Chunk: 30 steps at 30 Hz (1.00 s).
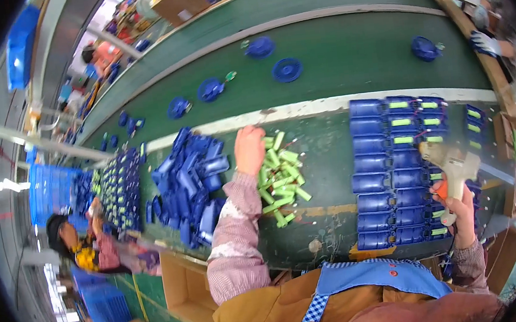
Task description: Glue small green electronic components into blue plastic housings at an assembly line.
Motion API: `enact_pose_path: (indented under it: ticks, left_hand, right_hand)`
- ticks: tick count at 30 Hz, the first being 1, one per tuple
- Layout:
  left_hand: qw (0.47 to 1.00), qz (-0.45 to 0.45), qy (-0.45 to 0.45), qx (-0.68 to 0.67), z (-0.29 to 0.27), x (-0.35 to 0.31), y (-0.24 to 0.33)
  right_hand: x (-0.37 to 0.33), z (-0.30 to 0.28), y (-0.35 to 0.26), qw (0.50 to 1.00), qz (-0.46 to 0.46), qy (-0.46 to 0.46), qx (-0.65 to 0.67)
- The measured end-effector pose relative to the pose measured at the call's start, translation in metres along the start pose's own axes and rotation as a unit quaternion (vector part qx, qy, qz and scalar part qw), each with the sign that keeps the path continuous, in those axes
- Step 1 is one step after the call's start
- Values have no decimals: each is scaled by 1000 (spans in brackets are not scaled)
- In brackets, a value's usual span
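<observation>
While left hand (249, 150) pinches green cells (279, 177) | right hand (455, 204) grips glue gun (451, 164), nozzle pointing up-left.

Battery pile (279, 174) left of housing rows (393, 173)

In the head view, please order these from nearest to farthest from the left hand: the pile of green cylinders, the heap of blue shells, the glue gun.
From the left hand:
1. Pile of green cylinders: directly under and beside the hand, touching it.
2. Heap of blue shells: a little to its left on the green table.
3. Glue gun: far right, held in the right hand.
</observation>
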<state>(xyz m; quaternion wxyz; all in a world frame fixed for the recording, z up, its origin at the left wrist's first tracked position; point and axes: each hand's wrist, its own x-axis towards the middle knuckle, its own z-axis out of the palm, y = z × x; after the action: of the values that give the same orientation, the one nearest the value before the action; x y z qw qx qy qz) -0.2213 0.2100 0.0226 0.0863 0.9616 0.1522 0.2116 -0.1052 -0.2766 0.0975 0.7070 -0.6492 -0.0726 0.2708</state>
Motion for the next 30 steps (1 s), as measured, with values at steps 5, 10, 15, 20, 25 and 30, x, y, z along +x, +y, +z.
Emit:
enact_pose_path:
  ticks: [5,10,15,20,25,30]
  left_hand:
    - [994,9,-111,-13,14,7,-24]
    - [998,-1,-56,-34,-7,4,-18]
    - [933,-213,-29,-287,-26,4,-7]
    - [849,-213,49,-481,-62,-10,62]
    - [791,-242,0,-562,-72,-33,101]
    - [681,-246,-91,-684,-64,-47,132]
  right_hand:
    - [4,-1,-2,999,14,-35,27]
    - [3,-5,3,997,-1,-59,57]
    - [-6,-10,1,996,-29,-54,63]
    - [-15,-13,4,997,-32,-49,49]
    - [-23,-14,9,997,-23,-60,40]
    - [-27,-12,6,997,-20,-57,41]
